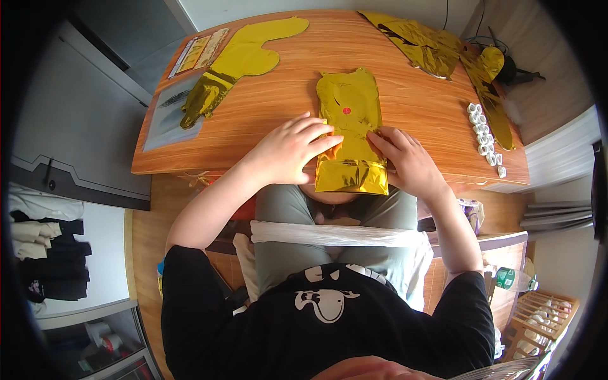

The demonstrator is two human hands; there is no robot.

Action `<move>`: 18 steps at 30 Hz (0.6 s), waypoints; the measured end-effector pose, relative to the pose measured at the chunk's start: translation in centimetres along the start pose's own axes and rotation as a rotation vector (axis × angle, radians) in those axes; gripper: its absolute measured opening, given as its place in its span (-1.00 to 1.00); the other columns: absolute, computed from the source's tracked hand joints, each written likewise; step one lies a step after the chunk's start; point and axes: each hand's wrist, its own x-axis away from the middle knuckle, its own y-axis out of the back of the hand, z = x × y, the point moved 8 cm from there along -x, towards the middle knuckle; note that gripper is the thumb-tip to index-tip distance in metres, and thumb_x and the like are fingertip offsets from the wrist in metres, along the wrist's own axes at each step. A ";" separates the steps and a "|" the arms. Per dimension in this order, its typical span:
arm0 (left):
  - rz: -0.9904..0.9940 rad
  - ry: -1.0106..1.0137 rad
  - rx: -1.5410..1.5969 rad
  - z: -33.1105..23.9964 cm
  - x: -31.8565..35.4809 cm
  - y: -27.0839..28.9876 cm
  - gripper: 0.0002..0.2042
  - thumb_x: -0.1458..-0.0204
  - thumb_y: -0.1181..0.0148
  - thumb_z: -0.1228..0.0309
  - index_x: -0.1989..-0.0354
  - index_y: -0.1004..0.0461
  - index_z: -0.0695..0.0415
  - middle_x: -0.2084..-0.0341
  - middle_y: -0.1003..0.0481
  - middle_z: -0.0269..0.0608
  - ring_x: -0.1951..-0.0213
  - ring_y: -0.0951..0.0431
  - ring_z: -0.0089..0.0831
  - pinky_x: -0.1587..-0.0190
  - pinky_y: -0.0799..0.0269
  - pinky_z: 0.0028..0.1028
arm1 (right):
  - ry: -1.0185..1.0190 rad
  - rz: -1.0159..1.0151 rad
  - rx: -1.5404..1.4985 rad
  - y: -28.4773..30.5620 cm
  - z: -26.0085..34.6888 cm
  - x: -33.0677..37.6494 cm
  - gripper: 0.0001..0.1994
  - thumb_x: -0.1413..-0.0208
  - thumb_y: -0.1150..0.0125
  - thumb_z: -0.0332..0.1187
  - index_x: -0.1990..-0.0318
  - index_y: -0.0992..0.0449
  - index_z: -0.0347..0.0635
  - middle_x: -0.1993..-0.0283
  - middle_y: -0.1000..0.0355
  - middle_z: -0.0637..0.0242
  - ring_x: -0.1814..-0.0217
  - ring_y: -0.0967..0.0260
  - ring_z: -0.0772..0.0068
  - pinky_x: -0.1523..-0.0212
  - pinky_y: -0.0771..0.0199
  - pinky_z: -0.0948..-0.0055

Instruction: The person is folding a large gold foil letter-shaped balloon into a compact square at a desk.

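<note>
A flat gold foil balloon (358, 92), with a small red spot in its middle, lies upright before me at the table's near edge. Its lowest part is a shiny, creased band that hangs slightly over the edge. My left hand (288, 145) rests on its left side, the fingers stretched out over the foil and the thumb lower down. On the right edge lies my right hand (408, 161), fingers extended and slightly bent, the tips touching the foil. Whether any foil is pinched under either hand is hidden.
Another flat gold foil balloon (253, 54) lies at the far left, over a clear plastic sleeve (166, 114) and beside a printed card (201, 49). More gold foil (411, 41) spreads at the far right, near a black object (518, 75). Several small white rolls (484, 139) line the right side.
</note>
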 end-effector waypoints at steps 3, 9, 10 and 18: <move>-0.005 -0.013 0.019 0.2 0.0 -0.2 -0.10 0.29 -0.56 0.31 -0.37 -0.29 -0.04 -0.27 -0.34 -0.10 -0.34 -0.32 -0.14 -0.45 -0.23 -0.14 | 0.016 -0.024 -0.015 0.2 0.2 -0.1 -0.38 -0.01 -0.32 -0.43 -0.31 -0.40 -0.22 -0.33 -0.29 0.09 -0.27 -0.36 -0.03 -0.27 -0.37 0.16; -0.008 0.039 0.204 0.3 0.2 0.0 -0.13 0.27 -0.52 0.37 -0.36 -0.30 0.00 -0.30 -0.32 -0.11 -0.33 -0.34 -0.10 -0.41 -0.29 -0.17 | 0.066 -0.044 0.021 0.1 0.1 -0.2 -0.38 -0.03 -0.33 -0.42 -0.31 -0.40 -0.22 -0.44 -0.21 0.09 -0.31 -0.35 -0.05 -0.28 -0.40 0.15; 0.014 0.100 0.295 0.7 0.2 -0.2 -0.14 0.27 -0.51 0.39 -0.36 -0.30 0.02 -0.31 -0.31 -0.11 -0.32 -0.35 -0.10 -0.38 -0.32 -0.19 | 0.065 -0.044 0.020 0.2 0.1 -0.2 -0.38 -0.03 -0.33 -0.42 -0.31 -0.40 -0.22 -0.44 -0.21 0.09 -0.31 -0.35 -0.05 -0.28 -0.40 0.15; -0.067 0.049 0.246 1.2 0.6 -0.8 -0.21 0.19 -0.40 0.50 -0.37 -0.34 0.03 -0.35 -0.32 -0.15 -0.34 -0.36 -0.14 -0.36 -0.37 -0.23 | 0.102 -0.035 -0.022 0.4 0.2 -0.3 -0.38 0.00 -0.30 -0.44 -0.32 -0.41 -0.19 -0.39 -0.32 0.09 -0.33 -0.34 -0.04 -0.32 -0.35 0.10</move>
